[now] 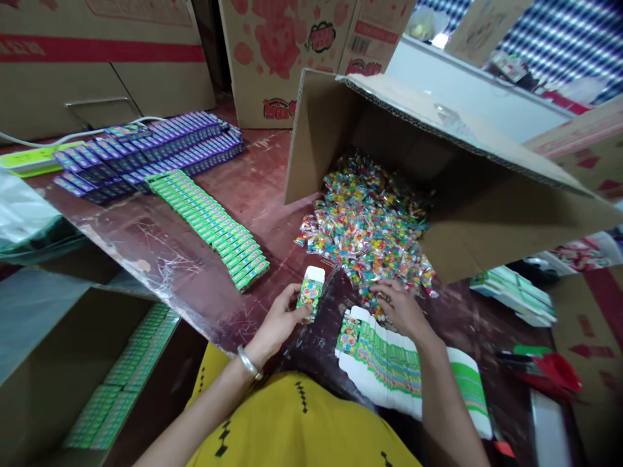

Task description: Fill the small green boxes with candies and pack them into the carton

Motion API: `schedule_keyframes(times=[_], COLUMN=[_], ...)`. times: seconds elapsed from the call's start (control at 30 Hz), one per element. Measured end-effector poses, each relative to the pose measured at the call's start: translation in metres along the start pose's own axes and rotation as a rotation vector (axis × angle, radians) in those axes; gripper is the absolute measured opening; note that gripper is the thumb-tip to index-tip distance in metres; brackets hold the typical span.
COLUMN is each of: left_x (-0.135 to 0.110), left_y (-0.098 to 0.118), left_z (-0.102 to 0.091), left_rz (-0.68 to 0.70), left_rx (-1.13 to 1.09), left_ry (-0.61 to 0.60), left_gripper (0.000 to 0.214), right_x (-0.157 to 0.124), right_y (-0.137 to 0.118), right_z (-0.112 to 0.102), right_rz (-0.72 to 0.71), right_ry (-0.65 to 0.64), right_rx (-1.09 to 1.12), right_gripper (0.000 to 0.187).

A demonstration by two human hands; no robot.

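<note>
My left hand is closed around a small green candy box printed with coloured sweets. The box stands upright, its white top flap raised. My right hand is at the near edge of a heap of clear candy packets, with its fingers curled on a packet of multicoloured candies. The heap spills out of a large cardboard carton lying on its side. Below my right hand, a fanned row of flattened green and white boxes lies on the table, partly hidden by my forearm.
Left on the dark red table lie a row of filled green boxes and stacked purple boxes. An open carton of green boxes stands below the left edge. At right are more green cartons and a red-handled tool.
</note>
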State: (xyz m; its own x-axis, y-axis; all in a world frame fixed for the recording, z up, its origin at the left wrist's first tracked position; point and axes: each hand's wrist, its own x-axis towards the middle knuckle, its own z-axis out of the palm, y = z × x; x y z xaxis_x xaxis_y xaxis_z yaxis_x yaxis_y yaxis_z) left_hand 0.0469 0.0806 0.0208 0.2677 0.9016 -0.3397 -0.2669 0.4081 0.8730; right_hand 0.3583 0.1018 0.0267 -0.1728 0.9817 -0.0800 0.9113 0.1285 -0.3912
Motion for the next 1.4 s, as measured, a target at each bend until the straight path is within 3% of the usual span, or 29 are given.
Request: schedule_keyframes(times=[0.23,0.4,0.53,0.63,0.7,0.8,0.97,1.07,1.17,1.3,1.4], left_x=[0.001,0.002,0.003,0.001,-0.001,-0.004,-0.011,-0.013,-0.013,-0.011,-0.011], left_y=[-0.004,-0.005,-0.009,-0.011,-0.011,-0.007,0.002,0.002,0.000,-0.001,-0.002], left_z=[0.000,-0.003,-0.005,-0.003,-0.001,0.005,0.010,0.011,0.011,0.013,0.015], left_rz=[-0.008,0.021,0.165,0.232,0.248,0.285,0.356,0.367,0.334,0.289,0.275], left_rx=[0.014,0.082,0.281,0.454,0.562,0.694,0.810,0.823,0.774,0.632,0.540], left_ry=[-0.016,0.006,0.002,0.002,-0.004,-0.010,-0.011,-0.021,-0.019,-0.040,-0.053], left_gripper=[0.033,0.033,0.026,0.024,0.023,0.023,0.024,0.025,0.024,0.024,0.024], right_x=[-0.003,0.000,0.002,0.002,0.003,0.005,0.011,0.012,0.013,0.015,0.015], right_y=[0.004,0.004,-0.001,-0.023,-0.048,-0.086,-0.117,-0.121,-0.121,-0.121,-0.126], right_z=[-0.002,-0.001,-0.013,-0.025,-0.032,-0.037,-0.031,-0.025,-0.019,-0.007,-0.001], right_rz=[-0.092,-0.076,-0.040,0.007,-0.081,-0.259,-0.333,-0.382,-0.345,-0.170,-0.177], right_ry=[-0.032,0.049,0.183,0.272,0.222,0.074,-0.070,-0.106,-0.058,0.113,0.186], right_rx=[-0.013,-0.166,-0.076,0.143,0.247,0.182,0.001,0.057,0.198,0.381,0.339], right_gripper=[0.039,0.018,0.008,0.013,0.012,0.009,0.014,0.026,0.034,0.014,0.011])
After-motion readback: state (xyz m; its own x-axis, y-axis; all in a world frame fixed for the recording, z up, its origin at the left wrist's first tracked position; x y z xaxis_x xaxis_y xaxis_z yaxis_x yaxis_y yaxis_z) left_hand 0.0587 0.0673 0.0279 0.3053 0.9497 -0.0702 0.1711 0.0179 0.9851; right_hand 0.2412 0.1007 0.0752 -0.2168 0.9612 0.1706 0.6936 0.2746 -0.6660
